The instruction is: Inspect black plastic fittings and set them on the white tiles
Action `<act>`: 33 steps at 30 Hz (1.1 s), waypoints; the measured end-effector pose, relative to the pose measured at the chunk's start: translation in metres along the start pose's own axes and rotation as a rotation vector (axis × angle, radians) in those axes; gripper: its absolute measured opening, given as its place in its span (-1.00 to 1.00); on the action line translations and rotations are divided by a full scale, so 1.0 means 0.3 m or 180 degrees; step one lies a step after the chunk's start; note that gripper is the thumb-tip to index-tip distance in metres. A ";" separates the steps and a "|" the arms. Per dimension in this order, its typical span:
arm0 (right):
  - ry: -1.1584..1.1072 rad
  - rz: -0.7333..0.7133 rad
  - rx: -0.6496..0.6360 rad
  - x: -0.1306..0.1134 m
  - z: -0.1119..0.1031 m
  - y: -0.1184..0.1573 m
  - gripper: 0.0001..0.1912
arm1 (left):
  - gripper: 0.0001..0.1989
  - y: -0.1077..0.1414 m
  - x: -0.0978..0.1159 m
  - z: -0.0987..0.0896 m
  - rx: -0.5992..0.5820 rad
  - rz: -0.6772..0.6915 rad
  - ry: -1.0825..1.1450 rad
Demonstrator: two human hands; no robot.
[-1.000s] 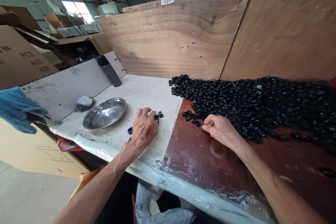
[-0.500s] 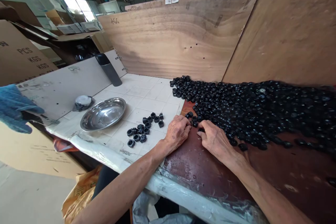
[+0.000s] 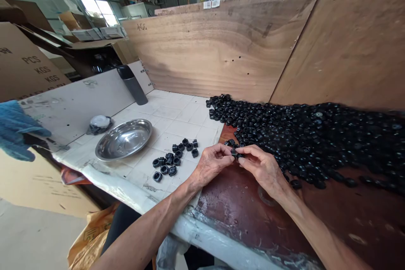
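Between the fingertips of both hands is a small black ring-shaped plastic part [image 3: 234, 153]. My left hand [image 3: 215, 162] pinches it from the left with thumb and forefinger. From the right, my right hand [image 3: 261, 168] closes thumb and fingers on a black part at the same spot; whether that is one part or two touching ones I cannot tell. Just behind the fingers begins a wide heap of the same black parts [image 3: 303, 135]. To the left, several separate black parts [image 3: 169, 159] lie loosely grouped on the pale tabletop [image 3: 177, 114].
A shallow steel bowl [image 3: 125, 139] stands on the left, with a plastic-wrapped roll [image 3: 100, 124] beside it. Further back a dark bottle [image 3: 133, 85] leans by the low side board. A plywood wall [image 3: 205, 50] bounds the rear. A blue glove [image 3: 22, 126] hangs at the left edge.
Both hands have come together from slightly apart beside the heap, and a black part now sits between their fingertips. The view has shifted a little.
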State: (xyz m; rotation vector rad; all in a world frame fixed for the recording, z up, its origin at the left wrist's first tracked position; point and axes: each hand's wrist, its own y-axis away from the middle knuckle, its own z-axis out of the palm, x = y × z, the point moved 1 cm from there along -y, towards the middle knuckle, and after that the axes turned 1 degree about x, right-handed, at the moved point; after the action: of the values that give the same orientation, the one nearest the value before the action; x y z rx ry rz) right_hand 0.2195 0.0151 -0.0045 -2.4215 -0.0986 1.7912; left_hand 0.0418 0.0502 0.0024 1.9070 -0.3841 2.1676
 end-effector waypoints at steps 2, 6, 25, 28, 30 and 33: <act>-0.0159 -0.0018 0.0103 -0.003 0.001 0.005 -0.70 | -0.80 -0.003 -0.006 0.000 -0.0014 -0.0119 0.0449; -0.0319 0.0229 0.0222 -0.015 0.000 0.010 -0.67 | -0.68 -0.008 -0.023 -0.004 -0.0161 -0.0139 0.0554; 0.0744 -0.1016 0.0341 -0.030 0.000 0.015 -0.84 | -0.71 0.008 0.001 0.003 -0.0125 -0.0094 0.0518; 0.0441 -0.0691 0.0378 -0.006 0.005 0.013 -0.75 | -0.70 0.009 -0.003 0.004 -0.0172 -0.0043 0.0516; 0.0349 -0.0555 0.0418 0.006 0.008 0.013 -0.71 | -0.70 0.011 -0.005 0.005 -0.0172 -0.0008 0.0503; 0.0535 -0.0528 0.0493 0.007 0.008 0.016 -0.68 | -0.70 0.017 -0.004 0.008 -0.0164 0.0031 0.0454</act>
State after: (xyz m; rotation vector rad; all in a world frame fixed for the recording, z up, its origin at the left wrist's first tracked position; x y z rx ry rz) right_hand 0.2178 0.0106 -0.0077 -2.3660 -0.1343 1.4644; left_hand 0.0424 0.0445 0.0013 1.7147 -0.4189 2.2604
